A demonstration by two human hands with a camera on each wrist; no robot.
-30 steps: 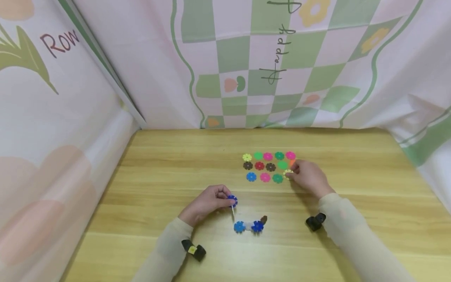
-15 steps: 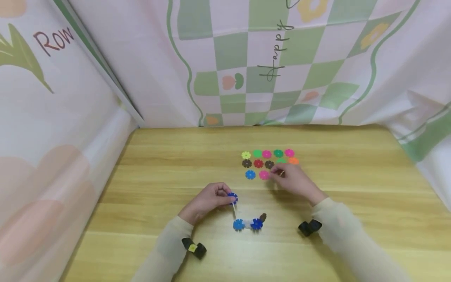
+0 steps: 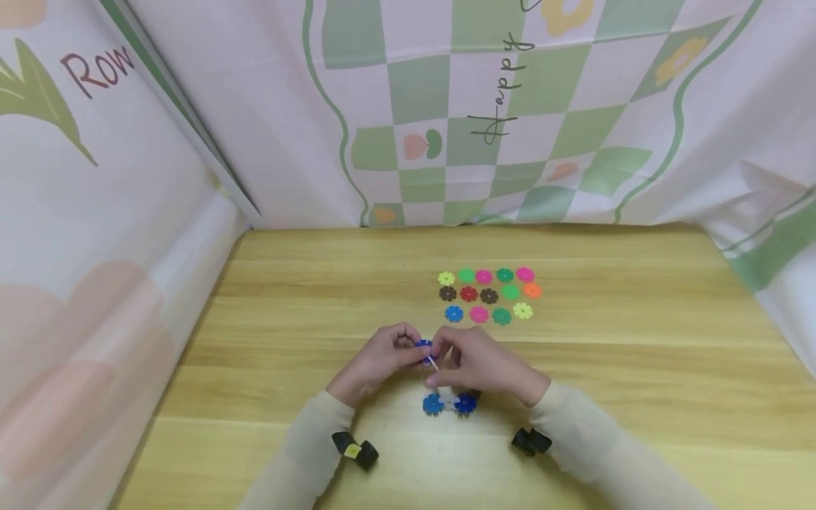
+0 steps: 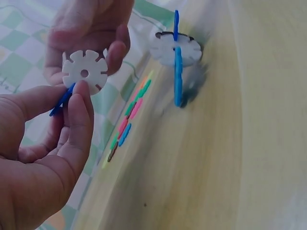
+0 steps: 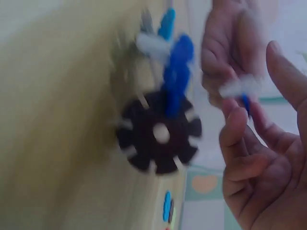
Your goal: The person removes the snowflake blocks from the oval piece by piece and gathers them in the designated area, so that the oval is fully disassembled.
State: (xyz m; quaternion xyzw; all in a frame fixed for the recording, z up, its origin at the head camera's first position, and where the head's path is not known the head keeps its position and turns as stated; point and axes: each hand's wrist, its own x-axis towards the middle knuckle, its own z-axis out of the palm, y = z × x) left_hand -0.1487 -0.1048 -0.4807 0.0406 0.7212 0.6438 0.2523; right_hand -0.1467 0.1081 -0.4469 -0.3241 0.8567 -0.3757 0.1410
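In the head view my left hand (image 3: 385, 358) pinches a dark blue notched disc (image 3: 423, 345). A white notched disc (image 4: 85, 69) is joined to it, clear in the left wrist view. My right hand (image 3: 487, 361) has come up beside this pair. Its index fingertip is at the blue disc's edge, while its thumb stands apart in the right wrist view; whether it touches is unclear. Below the hands lies a joined piece: a light blue disc (image 3: 433, 404), a white disc (image 3: 449, 401), a dark blue disc (image 3: 465, 403), and a dark brown disc (image 5: 160, 134), mostly hidden in the head view.
Loose notched discs lie in three rows on the wooden table (image 3: 306, 297), beyond the hands. Among them are a red disc (image 3: 468, 294), an orange disc (image 3: 532, 290) and a yellow disc (image 3: 523, 311). Printed curtains (image 3: 417, 88) border the table at the back and sides.
My right hand has moved left and nearer from the yellow disc at the rows' right end to my left hand. The yellow disc stays on the table. My left hand keeps its pinch.
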